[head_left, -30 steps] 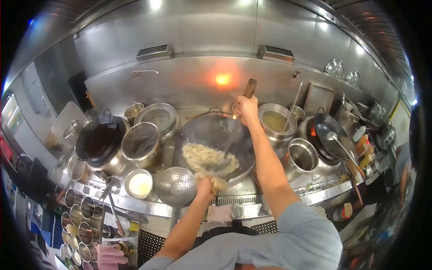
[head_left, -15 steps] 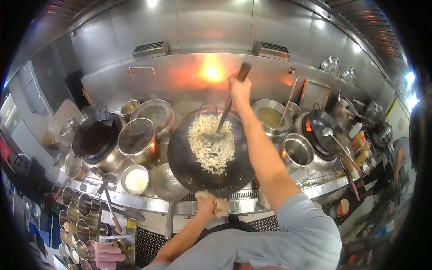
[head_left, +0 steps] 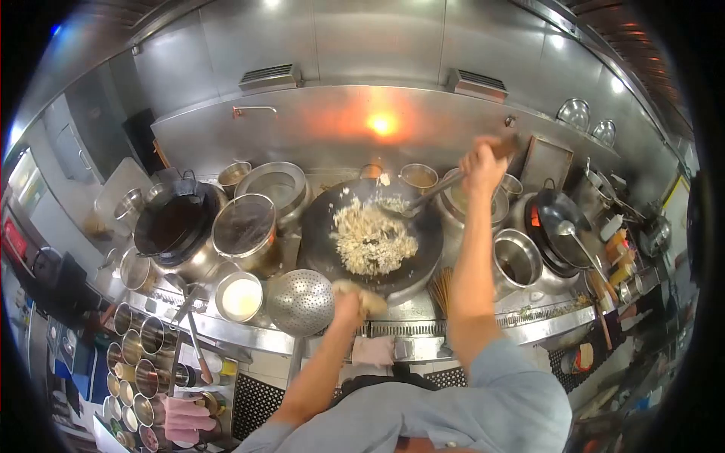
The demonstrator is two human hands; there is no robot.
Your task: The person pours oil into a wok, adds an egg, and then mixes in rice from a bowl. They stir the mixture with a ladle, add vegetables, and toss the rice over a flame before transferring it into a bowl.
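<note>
A large dark wok [head_left: 317,249] holds a mound of fried rice [head_left: 374,245], with some grains in the air near the far rim. My right hand [head_left: 483,162] is closed round the wooden handle of a wok spatula [head_left: 438,189], whose blade is at the far right side of the rice. At the near rim, my left hand [head_left: 349,308] grips a folded beige cloth [head_left: 370,303] pressed against the wok's edge. Whatever part of the wok lies under the cloth is hidden. A perforated strainer [head_left: 300,302] rests just left of this hand.
Left of the wok stand a bowl of pale liquid [head_left: 240,297], a pot with a mesh strainer [head_left: 244,225] and another dark wok [head_left: 177,223]. To the right are a steel pot [head_left: 516,258], a bamboo brush [head_left: 442,291] and a wok with a ladle [head_left: 566,228]. Flame glow reflects off the back wall.
My right hand has swung the spatula right, and its blade has left the middle of the rice. The wok is tilted up from its near side, and rice has been thrown toward the far rim.
</note>
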